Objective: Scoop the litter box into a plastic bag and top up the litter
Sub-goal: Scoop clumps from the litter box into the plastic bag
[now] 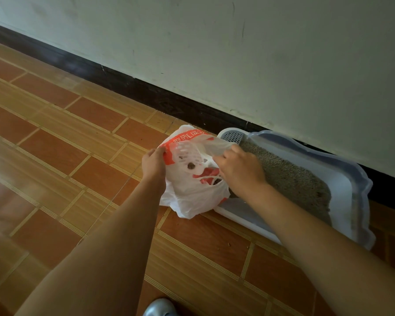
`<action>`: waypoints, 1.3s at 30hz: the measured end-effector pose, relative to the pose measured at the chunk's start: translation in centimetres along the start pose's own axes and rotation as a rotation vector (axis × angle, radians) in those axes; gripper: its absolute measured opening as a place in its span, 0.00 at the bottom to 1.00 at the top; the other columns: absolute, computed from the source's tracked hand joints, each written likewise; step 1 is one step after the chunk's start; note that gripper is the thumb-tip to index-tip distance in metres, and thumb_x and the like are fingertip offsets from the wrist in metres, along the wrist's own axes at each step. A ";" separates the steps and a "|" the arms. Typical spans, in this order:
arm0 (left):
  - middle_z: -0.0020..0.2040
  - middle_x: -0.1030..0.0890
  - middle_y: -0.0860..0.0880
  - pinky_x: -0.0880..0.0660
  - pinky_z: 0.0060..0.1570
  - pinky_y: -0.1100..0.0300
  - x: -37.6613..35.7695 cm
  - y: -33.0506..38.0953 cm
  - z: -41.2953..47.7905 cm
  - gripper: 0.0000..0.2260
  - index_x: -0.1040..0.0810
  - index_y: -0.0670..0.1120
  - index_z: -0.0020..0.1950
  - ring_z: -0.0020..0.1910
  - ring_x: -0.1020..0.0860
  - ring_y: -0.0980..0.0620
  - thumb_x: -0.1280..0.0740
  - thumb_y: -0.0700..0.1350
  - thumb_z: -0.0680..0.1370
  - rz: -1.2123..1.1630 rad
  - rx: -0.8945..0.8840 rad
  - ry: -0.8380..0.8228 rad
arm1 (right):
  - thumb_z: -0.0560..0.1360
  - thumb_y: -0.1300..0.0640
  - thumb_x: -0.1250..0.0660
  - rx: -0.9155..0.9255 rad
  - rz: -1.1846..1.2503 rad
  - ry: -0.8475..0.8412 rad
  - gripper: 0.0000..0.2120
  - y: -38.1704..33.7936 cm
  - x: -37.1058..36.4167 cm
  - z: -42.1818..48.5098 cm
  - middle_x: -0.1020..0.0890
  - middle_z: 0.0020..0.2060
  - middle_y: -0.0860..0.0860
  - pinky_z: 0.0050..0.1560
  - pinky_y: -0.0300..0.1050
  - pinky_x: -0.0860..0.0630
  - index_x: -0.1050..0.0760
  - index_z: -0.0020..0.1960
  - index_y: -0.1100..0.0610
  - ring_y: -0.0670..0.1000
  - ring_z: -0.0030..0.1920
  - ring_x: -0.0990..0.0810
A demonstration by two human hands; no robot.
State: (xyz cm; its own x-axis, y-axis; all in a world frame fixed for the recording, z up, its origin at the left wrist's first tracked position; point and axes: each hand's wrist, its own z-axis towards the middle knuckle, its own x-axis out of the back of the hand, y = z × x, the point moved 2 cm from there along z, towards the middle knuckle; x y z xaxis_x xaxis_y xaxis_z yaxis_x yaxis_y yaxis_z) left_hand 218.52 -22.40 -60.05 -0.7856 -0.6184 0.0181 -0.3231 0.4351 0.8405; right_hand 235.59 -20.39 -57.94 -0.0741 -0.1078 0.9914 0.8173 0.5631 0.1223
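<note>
A white and orange plastic bag [192, 197] stands on the tiled floor against the left end of the litter box [349, 179]. My left hand [154, 163] pinches the bag's left rim and holds it up. My right hand [240, 169] is closed at the bag's right rim, over the box's near end. A white slotted scoop [189, 153] shows through the thin plastic inside the bag, with a brown clump [190, 165] on it. Its handle runs toward my right hand and is hidden by it. Grey litter [290, 176] fills the box.
The box lies along a pale wall with a dark skirting board [123, 80]. A grey slotted piece [234, 135] sits in the box's far left corner. A few crumbs lie on the orange and tan tiles [228, 244]. A silver shoe tip [160, 307] shows at the bottom edge.
</note>
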 end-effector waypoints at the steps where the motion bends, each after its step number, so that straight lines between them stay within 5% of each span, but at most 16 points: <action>1: 0.40 0.22 0.50 0.25 0.31 0.65 0.0 0.0 0.0 0.14 0.25 0.39 0.61 0.33 0.24 0.57 0.42 0.44 0.81 -0.006 0.004 0.000 | 0.70 0.61 0.28 -0.002 -0.009 0.028 0.10 0.0 -0.1 -0.1 0.19 0.43 0.53 0.37 0.45 0.24 0.21 0.50 0.55 0.53 0.47 0.23; 6: 0.39 0.23 0.50 0.26 0.30 0.66 0.2 0.0 0.3 0.13 0.25 0.40 0.62 0.34 0.24 0.56 0.42 0.43 0.81 -0.048 0.029 0.017 | 0.58 0.63 0.21 0.029 -0.037 0.109 0.14 0.2 -0.7 -0.6 0.18 0.33 0.53 0.28 0.43 0.26 0.19 0.42 0.56 0.53 0.38 0.21; 12: 0.39 0.24 0.51 0.26 0.32 0.65 0.1 0.1 0.4 0.12 0.26 0.40 0.62 0.36 0.25 0.56 0.43 0.43 0.82 -0.089 0.007 0.079 | 0.60 0.61 0.22 0.062 -0.017 0.146 0.13 1.0 -1.2 -1.2 0.17 0.35 0.52 0.29 0.42 0.25 0.19 0.44 0.55 0.52 0.41 0.21; 25: 0.37 0.25 0.51 0.31 0.19 0.72 0.0 -0.2 0.4 0.13 0.27 0.40 0.63 0.32 0.27 0.57 0.43 0.44 0.82 -0.135 0.030 0.149 | 0.63 0.65 0.25 0.085 -0.014 0.337 0.13 2.2 -1.6 -2.5 0.19 0.36 0.52 0.31 0.44 0.29 0.19 0.46 0.55 0.53 0.39 0.23; 35: 0.36 0.28 0.51 0.32 0.19 0.72 -0.8 -0.6 0.3 0.14 0.26 0.39 0.62 0.31 0.29 0.58 0.43 0.43 0.81 -0.091 0.018 0.152 | 0.66 0.63 0.27 -0.014 0.129 0.379 0.12 4.7 -0.9 -3.5 0.18 0.39 0.52 0.31 0.45 0.26 0.20 0.49 0.57 0.54 0.40 0.23; 39: 0.44 0.22 0.48 0.27 0.30 0.67 -1.1 -0.6 0.3 0.15 0.27 0.40 0.65 0.34 0.28 0.57 0.43 0.45 0.81 -0.068 0.024 0.148 | 0.66 0.62 0.28 -0.120 0.193 0.429 0.14 7.1 -0.5 -4.7 0.18 0.38 0.53 0.30 0.39 0.31 0.20 0.51 0.59 0.53 0.38 0.22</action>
State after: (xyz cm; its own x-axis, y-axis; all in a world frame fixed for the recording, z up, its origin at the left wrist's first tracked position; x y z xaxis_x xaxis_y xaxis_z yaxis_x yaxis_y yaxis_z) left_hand 219.42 -21.78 -60.71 -0.6756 -0.7361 0.0427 -0.3868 0.4031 0.8294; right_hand 244.12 -20.22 -57.75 0.3075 -0.3528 0.8837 0.8549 0.5103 -0.0937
